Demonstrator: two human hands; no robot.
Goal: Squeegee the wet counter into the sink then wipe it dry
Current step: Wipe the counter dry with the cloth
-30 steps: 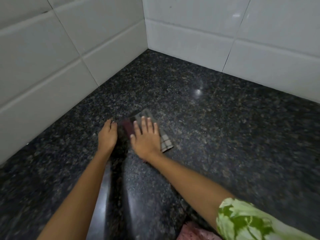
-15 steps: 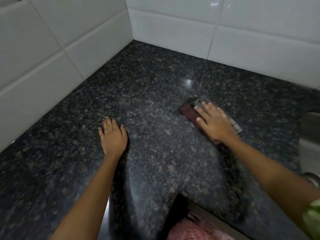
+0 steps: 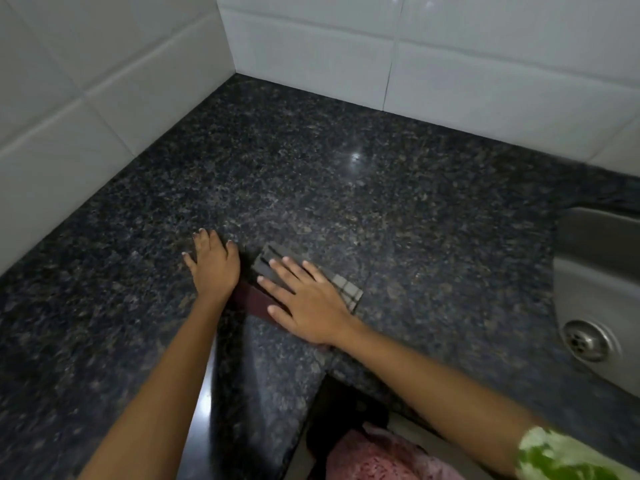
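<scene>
The right hand [image 3: 308, 303] is pressing flat, fingers spread, on a folded checked cloth [image 3: 346, 292] lying on the dark granite surface [image 3: 381, 202], well left of the sink [image 3: 599, 278]. The cloth's long axis is running from near-left to far-right. The left hand [image 3: 214, 265] is resting open, palm down, just left of the cloth, grasping nothing.

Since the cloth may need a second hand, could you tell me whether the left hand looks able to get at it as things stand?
Probably yes. The left hand rests flat on the counter right beside the cloth, with nothing between them; the right hand covers only part of it.
</scene>
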